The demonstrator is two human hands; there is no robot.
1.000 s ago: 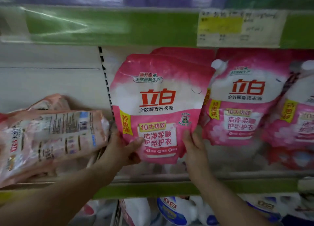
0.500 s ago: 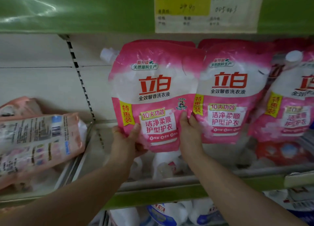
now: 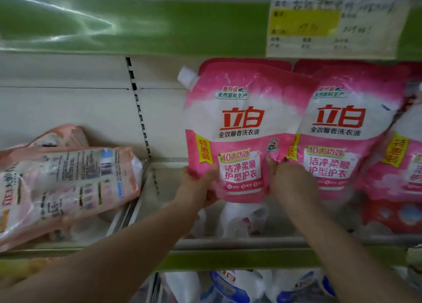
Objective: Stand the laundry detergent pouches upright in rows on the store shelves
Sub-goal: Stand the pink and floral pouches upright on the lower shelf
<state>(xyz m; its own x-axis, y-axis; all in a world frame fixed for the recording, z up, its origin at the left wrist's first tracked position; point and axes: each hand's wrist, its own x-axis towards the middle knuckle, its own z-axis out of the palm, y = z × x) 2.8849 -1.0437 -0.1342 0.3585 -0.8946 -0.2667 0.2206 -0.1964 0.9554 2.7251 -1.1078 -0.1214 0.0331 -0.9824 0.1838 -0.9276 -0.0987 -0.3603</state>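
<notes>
At the shelf (image 3: 228,258), left grip (image 3: 201,185) and right grip (image 3: 290,183) clasp the pink pouch (image 3: 242,124) by its lower edge, upright beside a matching pouch (image 3: 338,129).

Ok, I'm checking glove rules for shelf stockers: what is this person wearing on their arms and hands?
Nothing that shows. The left hand and right hand are bare: no gloves, no rings visible. The left forearm and right forearm are bare to the frame edge: no sleeve, watch or band in view.

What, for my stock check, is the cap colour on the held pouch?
White: the cap at the held pouch's upper left, head view.
</notes>
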